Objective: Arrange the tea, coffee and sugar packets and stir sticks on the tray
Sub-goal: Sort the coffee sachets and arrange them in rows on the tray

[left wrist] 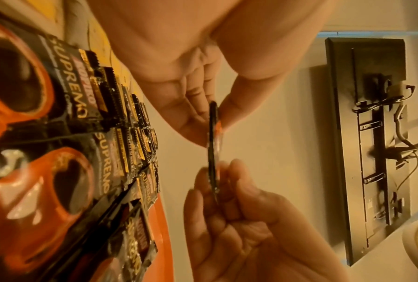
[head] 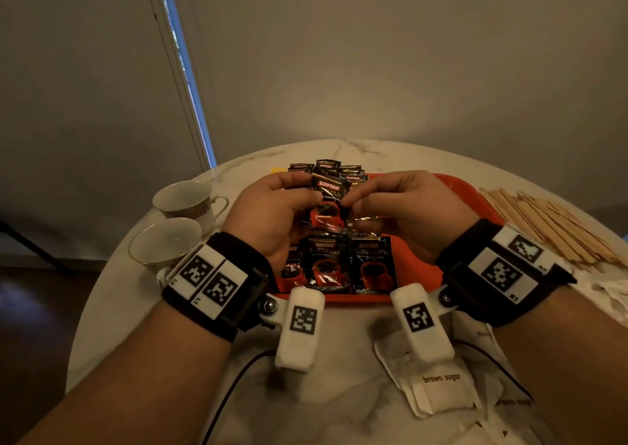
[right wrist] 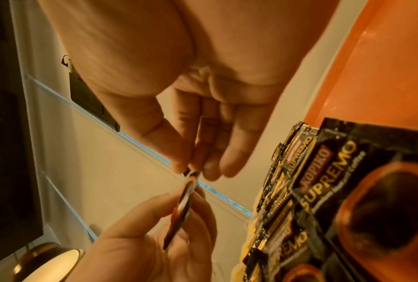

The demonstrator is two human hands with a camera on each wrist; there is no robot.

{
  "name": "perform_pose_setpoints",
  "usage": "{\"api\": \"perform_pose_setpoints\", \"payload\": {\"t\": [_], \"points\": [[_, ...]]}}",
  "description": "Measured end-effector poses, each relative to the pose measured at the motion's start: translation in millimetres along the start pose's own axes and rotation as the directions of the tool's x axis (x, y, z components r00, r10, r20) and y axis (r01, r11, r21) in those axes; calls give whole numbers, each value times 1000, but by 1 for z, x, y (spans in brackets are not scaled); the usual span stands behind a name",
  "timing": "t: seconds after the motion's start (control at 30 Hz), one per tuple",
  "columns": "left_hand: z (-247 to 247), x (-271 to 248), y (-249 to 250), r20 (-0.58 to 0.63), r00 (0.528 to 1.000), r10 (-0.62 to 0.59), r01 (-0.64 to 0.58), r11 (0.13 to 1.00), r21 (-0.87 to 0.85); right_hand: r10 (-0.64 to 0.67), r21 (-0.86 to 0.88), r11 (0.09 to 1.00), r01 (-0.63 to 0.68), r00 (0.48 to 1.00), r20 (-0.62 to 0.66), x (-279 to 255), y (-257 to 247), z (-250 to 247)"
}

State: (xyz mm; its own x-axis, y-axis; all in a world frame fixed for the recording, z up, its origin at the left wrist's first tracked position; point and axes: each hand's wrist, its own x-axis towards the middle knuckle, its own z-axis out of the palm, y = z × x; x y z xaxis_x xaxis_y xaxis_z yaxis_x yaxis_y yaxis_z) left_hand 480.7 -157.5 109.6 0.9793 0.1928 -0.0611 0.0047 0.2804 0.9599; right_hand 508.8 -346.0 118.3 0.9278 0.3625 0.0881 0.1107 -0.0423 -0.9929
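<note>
Both hands are raised above the orange tray (head: 452,186) in the head view: the left hand (head: 272,206) and the right hand (head: 404,206) each pinch a side edge of one glossy black coffee packet (head: 328,200), held upright. More packets (head: 336,264) are laid flat on the tray, wooden stir sticks (head: 543,227) right of it, paper sugar sachets (head: 441,387) in front. In the left wrist view, the packet (left wrist: 214,145) is seen edge-on between thumbs and fingers. In the right wrist view, the same thin edge (right wrist: 186,198) is pinched above the smooth tray (right wrist: 381,66).
</note>
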Motion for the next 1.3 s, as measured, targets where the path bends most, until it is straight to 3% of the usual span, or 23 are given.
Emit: {"api": "perform_pose_setpoints", "payload": {"t": [0.17, 0.43, 0.53, 0.73, 0.93, 1.0, 1.07, 1.17, 1.3], "points": [[0, -5, 1, 23, 1000, -19, 17, 998, 67, -11, -136, 991, -7, 991, -133, 11, -2, 2], [-9, -16, 2, -17, 999, -50, 52, 987, 149, 105, -374, 919, -129, 991, -83, 23, -19, 6], [-24, -23, 0, -66, 997, -29, 42, 979, 199, 164, -512, 841, -172, 985, -62, 22, -20, 10], [-39, -37, 5, -23, 1000, -6, 13, 947, 321, 209, -683, 700, -209, 974, -84, 20, -16, 26], [-34, -48, 1, 47, 999, -27, -4, 827, 562, 214, -786, 574, -230, 969, -127, 22, -16, 40], [-29, -52, 0, 74, 996, -53, -6, 778, 629, 221, -761, 604, -238, 967, -127, 17, -17, 41], [-25, -54, 1, 89, 995, -52, -23, 727, 686, 201, -667, 704, -243, 969, -141, 12, -17, 37], [-22, -55, 1, 101, 993, -56, -40, 650, 759, 139, -449, 860, -242, 958, -250, -1, -19, 26], [-17, -55, 1, 91, 993, -70, -34, 577, 816, 216, -127, 952, -279, 904, -369, -25, -14, 13]]}}
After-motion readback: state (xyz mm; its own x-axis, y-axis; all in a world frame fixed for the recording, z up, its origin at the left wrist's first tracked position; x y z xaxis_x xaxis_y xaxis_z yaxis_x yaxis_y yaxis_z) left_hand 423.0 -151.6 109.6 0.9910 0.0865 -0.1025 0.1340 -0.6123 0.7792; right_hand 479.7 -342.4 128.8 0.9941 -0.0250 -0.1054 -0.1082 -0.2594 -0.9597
